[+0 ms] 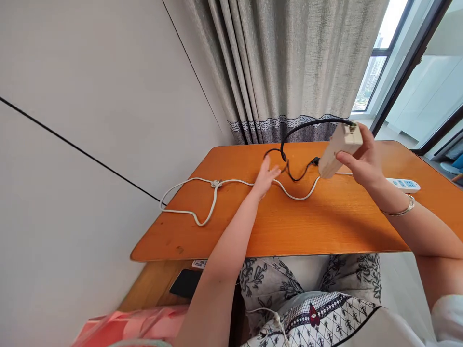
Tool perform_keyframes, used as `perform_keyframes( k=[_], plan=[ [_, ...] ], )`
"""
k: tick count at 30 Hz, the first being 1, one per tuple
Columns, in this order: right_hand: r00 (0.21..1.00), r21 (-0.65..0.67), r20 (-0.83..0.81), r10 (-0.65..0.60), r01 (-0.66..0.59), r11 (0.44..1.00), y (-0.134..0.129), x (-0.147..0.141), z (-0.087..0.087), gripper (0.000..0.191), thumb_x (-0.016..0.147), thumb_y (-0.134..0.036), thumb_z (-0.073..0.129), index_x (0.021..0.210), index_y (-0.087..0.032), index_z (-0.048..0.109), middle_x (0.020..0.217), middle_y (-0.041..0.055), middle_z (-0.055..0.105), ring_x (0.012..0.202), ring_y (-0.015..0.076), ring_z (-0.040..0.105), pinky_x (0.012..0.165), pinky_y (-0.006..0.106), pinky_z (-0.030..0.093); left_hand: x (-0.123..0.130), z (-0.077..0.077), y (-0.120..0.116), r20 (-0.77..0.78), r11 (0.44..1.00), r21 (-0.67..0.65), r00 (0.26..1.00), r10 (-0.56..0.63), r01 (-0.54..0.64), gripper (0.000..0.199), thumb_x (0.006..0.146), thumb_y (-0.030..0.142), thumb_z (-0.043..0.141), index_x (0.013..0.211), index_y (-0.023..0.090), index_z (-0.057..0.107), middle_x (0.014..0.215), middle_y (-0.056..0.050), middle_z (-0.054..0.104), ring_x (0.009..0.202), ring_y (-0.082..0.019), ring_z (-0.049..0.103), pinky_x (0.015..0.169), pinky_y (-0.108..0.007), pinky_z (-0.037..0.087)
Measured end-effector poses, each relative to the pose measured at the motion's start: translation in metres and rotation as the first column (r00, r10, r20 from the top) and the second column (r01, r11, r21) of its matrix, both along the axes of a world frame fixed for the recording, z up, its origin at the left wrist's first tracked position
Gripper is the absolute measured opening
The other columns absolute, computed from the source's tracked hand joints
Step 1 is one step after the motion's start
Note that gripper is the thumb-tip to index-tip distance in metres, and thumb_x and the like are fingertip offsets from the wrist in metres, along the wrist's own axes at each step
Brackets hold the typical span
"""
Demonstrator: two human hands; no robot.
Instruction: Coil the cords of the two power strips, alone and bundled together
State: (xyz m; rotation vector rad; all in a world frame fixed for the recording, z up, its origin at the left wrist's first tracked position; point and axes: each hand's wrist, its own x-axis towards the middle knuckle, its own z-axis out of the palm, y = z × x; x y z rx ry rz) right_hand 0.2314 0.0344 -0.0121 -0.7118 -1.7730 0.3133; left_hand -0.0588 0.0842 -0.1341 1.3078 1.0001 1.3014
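Raised above the right part of the table, my right hand (365, 161) grips an off-white power strip (338, 147), tilted, thumb on its near side. From its upper end a black cord (307, 125) arcs left and down, looping back to a black plug (316, 161). My left hand (265, 178) is open, fingers spread, beside the loops of that cord; whether it touches them I cannot tell. A white cord (296, 197) runs beneath or behind the left hand, with a knotted bundle (216, 183) to its left. The socket face of the held strip is hidden.
A second white power strip (403, 184) with blue-marked sockets lies at the right of the orange wooden table (289, 231). Below the table's front edge at left are a dark phone-like slab (186, 283) and a pink bag-like item (144, 323). A grey curtain (307, 62) hangs behind.
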Motion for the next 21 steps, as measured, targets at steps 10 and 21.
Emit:
perform_keyframes(
  k=[10, 21],
  plan=[
    [0.825, 0.008, 0.177, -0.537, 0.544, 0.839, -0.055, 0.120, -0.058, 0.061, 0.069, -0.051, 0.082, 0.123, -0.030, 0.064, 0.116, 0.0099, 0.061, 0.111, 0.0298, 0.063, 0.093, 0.047, 0.056, -0.063, 0.036, -0.005, -0.334, 0.653, 0.592, 0.593, 0.733, -0.473, 0.077, 0.081, 0.040, 0.070, 0.151, 0.020, 0.047, 0.175, -0.015, 0.008, 0.162, -0.034, 0.002, 0.130, -0.052, -0.005],
    [0.562, -0.222, 0.572, -0.597, 0.807, 0.547, -0.087, 0.219, -0.081, 0.056, 0.067, -0.055, 0.069, 0.120, -0.035, 0.064, 0.115, 0.0179, 0.061, 0.111, 0.0372, 0.064, 0.093, 0.048, 0.053, -0.078, 0.054, -0.020, -0.286, 0.523, 0.736, 0.503, 0.816, -0.430, 0.047, 0.083, 0.036, 0.067, 0.129, 0.026, 0.068, 0.167, -0.009, 0.036, 0.161, -0.041, 0.009, 0.120, -0.067, -0.023]
  ],
)
